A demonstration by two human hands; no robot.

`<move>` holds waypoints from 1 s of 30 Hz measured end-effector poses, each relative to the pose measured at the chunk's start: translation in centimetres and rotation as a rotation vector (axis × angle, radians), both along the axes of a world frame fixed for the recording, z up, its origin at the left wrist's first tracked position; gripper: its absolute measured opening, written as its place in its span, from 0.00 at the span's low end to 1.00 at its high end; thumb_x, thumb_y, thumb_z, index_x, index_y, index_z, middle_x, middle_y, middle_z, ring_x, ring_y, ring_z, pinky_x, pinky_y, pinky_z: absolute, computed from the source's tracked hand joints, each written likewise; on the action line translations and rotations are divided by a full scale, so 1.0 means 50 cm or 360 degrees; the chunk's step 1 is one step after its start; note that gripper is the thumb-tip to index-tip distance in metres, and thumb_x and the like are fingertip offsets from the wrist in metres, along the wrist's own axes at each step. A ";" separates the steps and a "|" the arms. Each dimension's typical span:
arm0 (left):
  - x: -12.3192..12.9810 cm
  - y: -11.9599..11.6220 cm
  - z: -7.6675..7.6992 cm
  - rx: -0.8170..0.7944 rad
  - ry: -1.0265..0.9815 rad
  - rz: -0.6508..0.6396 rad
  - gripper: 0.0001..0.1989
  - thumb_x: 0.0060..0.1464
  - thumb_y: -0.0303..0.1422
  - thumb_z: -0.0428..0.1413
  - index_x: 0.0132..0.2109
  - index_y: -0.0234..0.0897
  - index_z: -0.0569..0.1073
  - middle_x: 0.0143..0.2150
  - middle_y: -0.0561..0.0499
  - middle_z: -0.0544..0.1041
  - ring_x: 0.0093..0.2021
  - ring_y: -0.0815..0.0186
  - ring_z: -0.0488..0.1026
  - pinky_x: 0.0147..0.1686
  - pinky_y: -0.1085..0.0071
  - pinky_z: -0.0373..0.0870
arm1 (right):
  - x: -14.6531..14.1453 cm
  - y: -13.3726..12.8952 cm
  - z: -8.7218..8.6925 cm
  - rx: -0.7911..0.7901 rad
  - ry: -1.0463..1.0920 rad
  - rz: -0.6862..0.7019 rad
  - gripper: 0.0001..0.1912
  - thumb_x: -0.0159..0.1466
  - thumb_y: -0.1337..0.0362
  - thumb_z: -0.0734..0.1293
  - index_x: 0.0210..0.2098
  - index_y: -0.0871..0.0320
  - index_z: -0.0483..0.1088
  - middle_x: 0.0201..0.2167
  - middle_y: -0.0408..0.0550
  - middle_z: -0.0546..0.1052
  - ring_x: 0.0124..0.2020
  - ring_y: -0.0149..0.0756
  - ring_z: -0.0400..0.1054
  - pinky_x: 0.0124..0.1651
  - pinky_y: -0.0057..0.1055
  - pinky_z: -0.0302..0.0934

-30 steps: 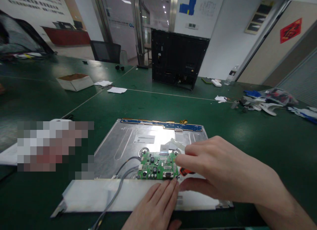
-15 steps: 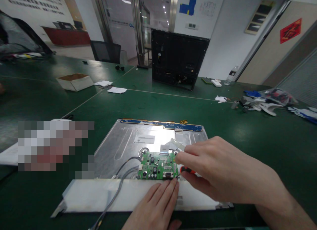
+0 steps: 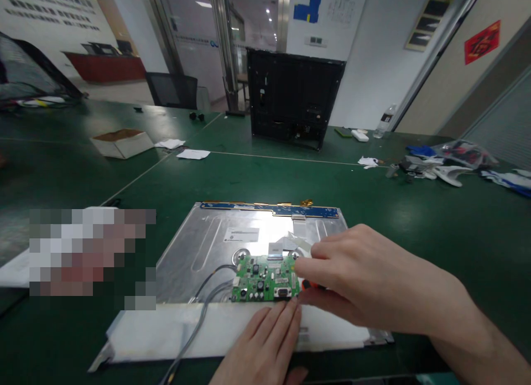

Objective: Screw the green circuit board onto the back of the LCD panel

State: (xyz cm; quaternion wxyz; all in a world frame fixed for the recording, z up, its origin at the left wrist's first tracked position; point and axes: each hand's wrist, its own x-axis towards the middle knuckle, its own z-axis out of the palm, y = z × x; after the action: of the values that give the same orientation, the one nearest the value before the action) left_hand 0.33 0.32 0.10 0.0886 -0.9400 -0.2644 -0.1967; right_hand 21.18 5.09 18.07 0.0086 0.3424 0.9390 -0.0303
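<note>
A green circuit board (image 3: 266, 278) lies on the metal back of a flat display panel (image 3: 186, 263), with a flat ribbon cable (image 3: 275, 250) at its top edge and grey cables (image 3: 202, 318) leaving its left side. My left hand (image 3: 265, 341) rests flat, fingers stretched out, its fingertips at the board's lower right edge. Over the board's right end, my right hand (image 3: 357, 280) is closed around a red-and-black handle that looks like a screwdriver (image 3: 307, 285). Most of the screwdriver, its tip included, is hidden by the fingers. A white strip (image 3: 166, 332) runs along the panel's near side.
A black monitor housing (image 3: 296, 97) stands upright at the back of the green table (image 3: 232, 180). An open cardboard box (image 3: 122, 144) and papers (image 3: 193, 154) lie back left. A plastic bottle (image 3: 385, 121) and a pile of loose parts (image 3: 435, 166) are at right. A blurred patch covers the left side.
The view has shifted slightly. My right hand now covers more of the red-and-black handle. My left hand stays against the board's lower edge.
</note>
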 end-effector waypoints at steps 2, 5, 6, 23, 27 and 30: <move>-0.001 0.000 0.003 0.0020 -0.0003 0.0001 0.24 0.66 0.43 0.49 0.60 0.29 0.68 0.56 0.43 0.75 0.55 0.57 0.69 0.54 0.64 0.64 | -0.001 0.000 0.000 0.0013 -0.0004 0.0019 0.06 0.70 0.63 0.59 0.35 0.54 0.63 0.28 0.40 0.73 0.27 0.32 0.64 0.27 0.34 0.43; 0.000 0.001 0.006 0.0036 -0.0015 -0.0005 0.24 0.67 0.44 0.48 0.59 0.28 0.69 0.56 0.43 0.76 0.54 0.58 0.69 0.54 0.65 0.64 | -0.002 -0.002 0.002 0.0004 0.0029 0.0053 0.03 0.68 0.65 0.60 0.36 0.55 0.63 0.29 0.40 0.72 0.26 0.32 0.63 0.26 0.33 0.43; 0.000 0.001 0.007 0.0029 -0.0012 -0.0005 0.24 0.67 0.44 0.47 0.59 0.28 0.69 0.56 0.43 0.76 0.54 0.58 0.70 0.54 0.65 0.63 | -0.002 -0.003 0.003 -0.0007 0.0048 0.0063 0.02 0.67 0.66 0.61 0.36 0.55 0.62 0.29 0.40 0.72 0.27 0.32 0.63 0.26 0.33 0.44; 0.004 -0.003 0.011 -0.0047 -0.0005 0.0002 0.23 0.66 0.42 0.48 0.59 0.30 0.69 0.57 0.43 0.74 0.54 0.57 0.70 0.53 0.65 0.64 | 0.002 -0.004 0.003 0.0032 0.0011 -0.0009 0.06 0.68 0.59 0.64 0.39 0.54 0.65 0.28 0.42 0.75 0.26 0.34 0.65 0.26 0.33 0.42; 0.003 0.000 0.015 -0.0028 0.0016 -0.0004 0.24 0.66 0.43 0.49 0.60 0.29 0.68 0.57 0.43 0.75 0.54 0.58 0.69 0.54 0.65 0.63 | 0.004 -0.005 0.003 0.0046 0.0022 0.0002 0.03 0.68 0.63 0.62 0.38 0.55 0.64 0.28 0.42 0.74 0.26 0.34 0.65 0.25 0.34 0.42; 0.006 0.000 0.018 -0.0010 -0.0013 0.0001 0.24 0.67 0.43 0.47 0.59 0.29 0.69 0.56 0.43 0.75 0.54 0.58 0.69 0.54 0.65 0.63 | 0.004 -0.008 0.005 0.0004 0.0086 0.0029 0.01 0.66 0.66 0.61 0.38 0.56 0.63 0.31 0.42 0.74 0.27 0.33 0.65 0.26 0.33 0.44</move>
State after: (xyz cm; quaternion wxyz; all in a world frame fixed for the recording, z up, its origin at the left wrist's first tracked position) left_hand 0.61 0.33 1.00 0.0847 -0.9393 -0.2658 -0.1998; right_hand 21.37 4.70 18.31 -0.0168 0.3330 0.9420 -0.0381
